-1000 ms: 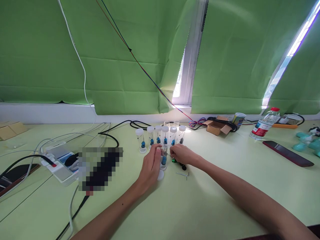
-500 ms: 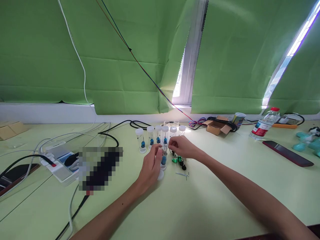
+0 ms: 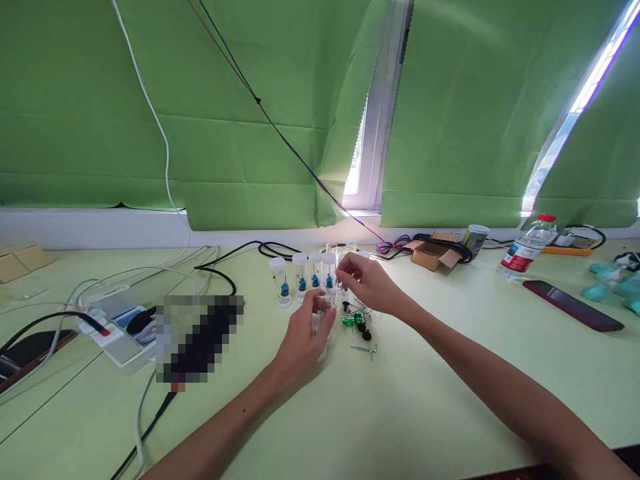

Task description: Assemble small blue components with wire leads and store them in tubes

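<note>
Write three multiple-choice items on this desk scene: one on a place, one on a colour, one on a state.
1. Where does the water bottle stand?
A. far right of the desk, near the dark phone
B. on the power strip
C. between the two hands

2. What colour is the bottle's cap?
A. blue
B. red
C. white

3. How does the left hand stand?
A. flat on the desk
B. curled around a clear vial
C. raised to the blinds

Answers: 1 A, the bottle is beside the phone at right; 2 B, its cap shows red; 3 B, the fingers wrap the vial while the right hand pinches something small above it.
</note>
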Demonstrator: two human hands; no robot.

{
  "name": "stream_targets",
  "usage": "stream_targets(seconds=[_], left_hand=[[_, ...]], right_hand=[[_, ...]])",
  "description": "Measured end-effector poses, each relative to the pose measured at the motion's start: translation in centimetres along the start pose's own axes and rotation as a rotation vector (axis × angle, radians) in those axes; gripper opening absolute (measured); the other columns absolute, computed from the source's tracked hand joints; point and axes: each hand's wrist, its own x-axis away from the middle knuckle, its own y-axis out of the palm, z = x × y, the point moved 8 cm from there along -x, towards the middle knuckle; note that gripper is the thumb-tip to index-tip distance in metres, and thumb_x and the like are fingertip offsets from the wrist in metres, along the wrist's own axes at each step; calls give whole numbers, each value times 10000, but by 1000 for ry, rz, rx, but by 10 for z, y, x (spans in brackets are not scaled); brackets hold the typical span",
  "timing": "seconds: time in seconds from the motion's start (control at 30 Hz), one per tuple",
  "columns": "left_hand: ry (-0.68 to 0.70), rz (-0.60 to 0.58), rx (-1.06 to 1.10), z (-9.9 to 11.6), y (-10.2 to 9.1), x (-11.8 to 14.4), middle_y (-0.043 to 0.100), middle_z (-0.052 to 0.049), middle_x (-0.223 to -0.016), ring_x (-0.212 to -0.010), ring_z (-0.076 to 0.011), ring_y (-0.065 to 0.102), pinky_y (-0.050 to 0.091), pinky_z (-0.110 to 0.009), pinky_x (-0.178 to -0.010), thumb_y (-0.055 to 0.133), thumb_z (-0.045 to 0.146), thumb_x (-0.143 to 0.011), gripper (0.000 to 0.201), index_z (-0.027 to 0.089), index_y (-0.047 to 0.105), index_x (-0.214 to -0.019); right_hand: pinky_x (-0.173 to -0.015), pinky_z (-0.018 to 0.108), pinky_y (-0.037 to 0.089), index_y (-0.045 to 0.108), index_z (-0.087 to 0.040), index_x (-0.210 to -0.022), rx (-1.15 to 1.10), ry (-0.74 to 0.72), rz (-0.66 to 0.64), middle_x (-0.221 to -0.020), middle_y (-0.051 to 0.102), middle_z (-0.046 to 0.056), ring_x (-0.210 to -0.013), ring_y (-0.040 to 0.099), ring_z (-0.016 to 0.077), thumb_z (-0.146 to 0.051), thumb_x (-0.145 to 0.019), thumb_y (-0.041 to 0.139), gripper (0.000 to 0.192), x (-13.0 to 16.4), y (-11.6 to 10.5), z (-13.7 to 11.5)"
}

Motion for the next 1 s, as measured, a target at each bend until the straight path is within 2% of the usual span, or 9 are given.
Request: stream_targets(seconds=[0.23,0.43,0.63,1.0], left_hand=[[34,1,-34,-1,2,0,617,-15,-940,-856,-163,599,459,-282,-725,475,427,-930,322,247,438,-1195],[45,-18,-44,2,3,0,616,-25,-926,-833,-170,600,455,-287,-700,466,430,-933,335,240,428,-1207],[35,-20,-63,1,3,0,612,-31,-947,-837,-173,602,459,-293,-701,487,424,-923,353,243,420,-1218],[30,-37,-98,0,5,-1,606,-24,-950,-795,-168,602,464,-314,-724,516,375,-898,359,245,417,-1217]], right_hand=[[-620,267,485,526,-190,-826,-102,29,10,-734,608,-1,-638,564,118,-249,-860,563,77,1,3,4],[-637,276,498,558,-185,-832,-141,36,-2,-772,623,6,-655,576,120,-261,-838,608,91,1,5,4],[-659,287,510,559,-189,-833,-157,13,53,-780,626,8,-670,578,125,-271,-841,610,97,2,2,1],[-691,284,523,566,-196,-950,-141,5,54,-811,643,14,-724,609,133,-245,-824,618,145,4,2,-2]])
